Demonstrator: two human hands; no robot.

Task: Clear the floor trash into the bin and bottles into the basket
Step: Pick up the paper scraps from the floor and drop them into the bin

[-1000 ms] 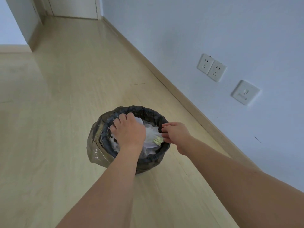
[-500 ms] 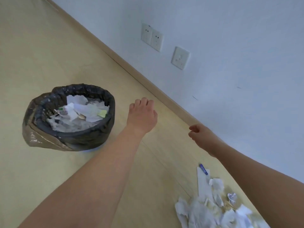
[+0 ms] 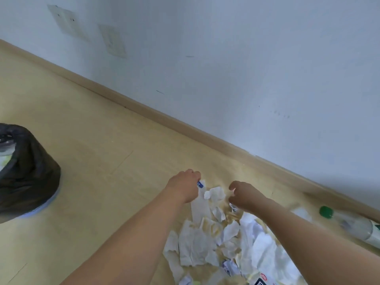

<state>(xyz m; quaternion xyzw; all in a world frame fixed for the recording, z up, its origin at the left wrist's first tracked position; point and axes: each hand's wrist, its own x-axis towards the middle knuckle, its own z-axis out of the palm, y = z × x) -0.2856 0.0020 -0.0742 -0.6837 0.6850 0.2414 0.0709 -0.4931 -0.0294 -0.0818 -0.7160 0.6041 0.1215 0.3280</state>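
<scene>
Both hands over paper scraps [image 3: 207,241] piled on floor [image 3: 92,161] near wall. Left hand [image 3: 184,188] fingers curled at long strip's blue end, grip unclear; right hand [image 3: 245,196] fingers curled loose, empty. Bin [image 3: 28,173] far left; bottle [image 3: 349,223] lying right.

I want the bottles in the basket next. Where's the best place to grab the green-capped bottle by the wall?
Probably around the clear body just below the green cap, coming from above. The bottle lies on its side along the baseboard, so the wall side looks cramped, while its top and room-facing side are open. The right hand is nearer it.
</scene>
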